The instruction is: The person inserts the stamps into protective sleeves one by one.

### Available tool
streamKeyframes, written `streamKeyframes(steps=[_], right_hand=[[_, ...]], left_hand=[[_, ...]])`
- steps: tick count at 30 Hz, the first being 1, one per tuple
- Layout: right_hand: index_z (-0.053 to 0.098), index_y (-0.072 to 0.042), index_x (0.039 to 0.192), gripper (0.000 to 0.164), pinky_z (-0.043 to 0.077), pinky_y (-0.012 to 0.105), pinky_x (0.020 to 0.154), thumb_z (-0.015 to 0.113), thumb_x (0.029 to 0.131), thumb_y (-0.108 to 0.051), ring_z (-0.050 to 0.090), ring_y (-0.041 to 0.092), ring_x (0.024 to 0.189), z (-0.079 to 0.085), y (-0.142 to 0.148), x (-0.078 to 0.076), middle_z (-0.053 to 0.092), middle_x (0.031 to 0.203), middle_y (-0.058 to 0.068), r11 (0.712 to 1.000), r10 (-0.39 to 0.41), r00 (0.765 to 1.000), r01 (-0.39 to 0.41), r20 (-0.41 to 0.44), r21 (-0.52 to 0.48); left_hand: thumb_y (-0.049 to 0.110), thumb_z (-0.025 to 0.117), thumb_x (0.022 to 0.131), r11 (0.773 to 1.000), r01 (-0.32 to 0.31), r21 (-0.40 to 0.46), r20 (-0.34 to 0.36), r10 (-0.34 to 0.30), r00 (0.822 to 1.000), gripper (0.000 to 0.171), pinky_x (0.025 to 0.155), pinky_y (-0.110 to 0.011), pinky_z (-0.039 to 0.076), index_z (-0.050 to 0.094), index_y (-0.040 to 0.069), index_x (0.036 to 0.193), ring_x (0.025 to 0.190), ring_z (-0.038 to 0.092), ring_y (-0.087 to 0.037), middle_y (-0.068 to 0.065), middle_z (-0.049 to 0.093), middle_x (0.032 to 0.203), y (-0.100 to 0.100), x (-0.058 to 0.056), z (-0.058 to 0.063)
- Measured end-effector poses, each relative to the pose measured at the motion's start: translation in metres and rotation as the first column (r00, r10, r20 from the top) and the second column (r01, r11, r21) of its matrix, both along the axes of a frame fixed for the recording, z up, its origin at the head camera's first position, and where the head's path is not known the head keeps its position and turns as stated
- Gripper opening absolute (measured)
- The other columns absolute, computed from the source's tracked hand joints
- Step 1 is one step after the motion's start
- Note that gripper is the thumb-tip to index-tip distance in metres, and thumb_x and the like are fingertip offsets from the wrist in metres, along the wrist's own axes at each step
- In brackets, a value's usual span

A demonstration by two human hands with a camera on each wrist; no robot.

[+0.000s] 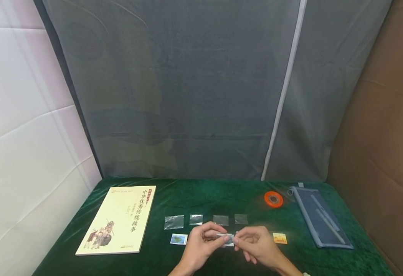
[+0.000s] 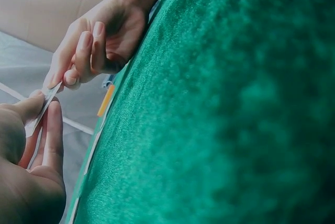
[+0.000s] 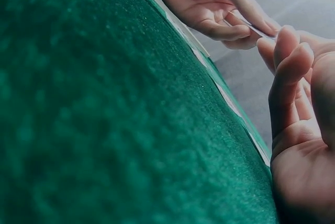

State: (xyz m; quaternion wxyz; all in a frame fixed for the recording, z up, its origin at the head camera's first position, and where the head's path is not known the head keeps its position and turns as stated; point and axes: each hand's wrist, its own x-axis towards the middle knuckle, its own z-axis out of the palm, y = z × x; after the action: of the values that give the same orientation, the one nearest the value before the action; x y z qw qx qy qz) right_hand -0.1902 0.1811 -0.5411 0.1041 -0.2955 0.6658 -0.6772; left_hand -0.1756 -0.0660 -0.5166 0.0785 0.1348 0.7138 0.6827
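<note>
My left hand (image 1: 201,242) and right hand (image 1: 256,245) meet at the front middle of the table, pinching a small stamp (image 1: 230,240) between thumbs and fingertips. In the left wrist view, the stamp (image 2: 46,106) appears nearly edge-on as a thin pale strip. Left of my left hand lies a blue-and-green stamp (image 1: 179,239). A yellow-orange stamp (image 1: 279,238) lies right of my right hand. Behind the hands, several small clear plastic sleeves (image 1: 174,222) form a row, and the left fingers overlap one of them in the head view.
A cream book (image 1: 118,218) with Chinese lettering lies at the left of the green cloth (image 1: 160,264). At the back right is an orange tape roll (image 1: 273,199). Farther right, a blue zip pouch (image 1: 312,214) carries slim, pen-like tools (image 1: 329,224). Fabric walls (image 1: 187,96) enclose the table.
</note>
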Motion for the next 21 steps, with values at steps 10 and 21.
streamKeyframes(steps=[10,21], right_hand=[[0.07,0.0,0.109,0.008,0.037,0.029,0.027,0.062,0.108,-0.001,0.048,0.006,0.038,0.0007,-0.0003,0.0003,0.07,0.081,0.031,1.0,-0.02,1.0,0.02,0.013,0.011],[0.069,-0.001,0.104,0.009,0.037,0.028,0.027,0.064,0.109,-0.006,0.044,0.0,0.037,0.0046,-0.003,0.004,0.048,0.056,0.031,0.999,0.008,0.998,-0.01,0.067,0.039]], left_hand=[[0.025,0.087,0.094,0.999,0.004,-0.051,-0.032,-0.006,0.999,0.02,0.072,-0.021,0.058,0.077,0.013,0.106,0.077,0.073,-0.004,-0.007,0.085,0.095,0.0008,0.0009,0.001],[0.024,0.086,0.095,0.996,0.056,-0.069,-0.031,-0.058,0.998,0.018,0.075,-0.022,0.06,0.077,0.014,0.106,0.082,0.076,-0.006,-0.006,0.085,0.095,0.0033,0.0028,-0.0009]])
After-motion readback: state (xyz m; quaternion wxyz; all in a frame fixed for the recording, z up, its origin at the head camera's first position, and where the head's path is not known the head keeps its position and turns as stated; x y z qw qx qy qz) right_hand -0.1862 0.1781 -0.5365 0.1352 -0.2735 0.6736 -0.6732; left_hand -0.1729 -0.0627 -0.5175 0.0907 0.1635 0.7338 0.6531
